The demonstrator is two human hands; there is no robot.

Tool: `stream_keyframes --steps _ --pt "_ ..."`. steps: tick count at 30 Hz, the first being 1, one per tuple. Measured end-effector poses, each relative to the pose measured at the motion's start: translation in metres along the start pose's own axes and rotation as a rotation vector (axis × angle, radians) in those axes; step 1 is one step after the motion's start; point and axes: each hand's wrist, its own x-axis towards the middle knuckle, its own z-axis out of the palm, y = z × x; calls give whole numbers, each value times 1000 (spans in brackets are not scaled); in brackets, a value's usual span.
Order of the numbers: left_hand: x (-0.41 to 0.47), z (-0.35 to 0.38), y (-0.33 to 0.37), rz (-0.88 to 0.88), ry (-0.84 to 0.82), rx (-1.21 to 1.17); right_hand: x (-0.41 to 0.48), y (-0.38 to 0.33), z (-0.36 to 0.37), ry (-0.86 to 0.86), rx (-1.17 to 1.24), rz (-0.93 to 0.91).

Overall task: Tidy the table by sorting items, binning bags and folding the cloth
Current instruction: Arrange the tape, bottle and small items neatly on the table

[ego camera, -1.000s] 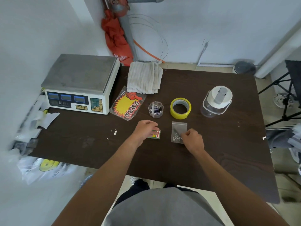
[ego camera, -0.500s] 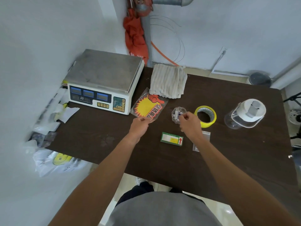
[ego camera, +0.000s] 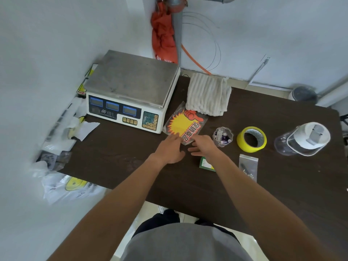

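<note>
A clear bag with a yellow-and-red starburst sign (ego camera: 183, 125) lies flat on the dark table (ego camera: 282, 194) beside the scale. My left hand (ego camera: 170, 148) and my right hand (ego camera: 202, 146) reach side by side to the bag's near edge, fingers stretched out; the fingertips touch or hover at that edge. A folded white cloth (ego camera: 208, 96) lies behind the bag at the table's far edge. A green box (ego camera: 206, 164) shows partly under my right wrist. A small zip bag with dark bits (ego camera: 248, 167) lies to its right.
A weighing scale (ego camera: 130, 91) fills the far left corner. A small clear tub of batteries (ego camera: 222, 136), a yellow tape roll (ego camera: 251, 139) and a clear jar with a white lid (ego camera: 305, 141) stand in a row to the right. Plastic bags (ego camera: 62, 140) hang off the left edge.
My right hand left the battery tub and moved left to the starburst bag. My left hand stayed at the bag's near edge. The view shifted left.
</note>
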Motion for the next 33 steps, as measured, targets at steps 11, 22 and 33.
stream_keyframes --steps 11,22,33 --pt "4 -7 -11 96 -48 118 18 10 16 136 266 136" --pt "-4 -2 -19 60 65 -40 26 15 38 263 58 35" --pt "-24 6 -13 -6 59 -67 12 16 41 229 204 51"
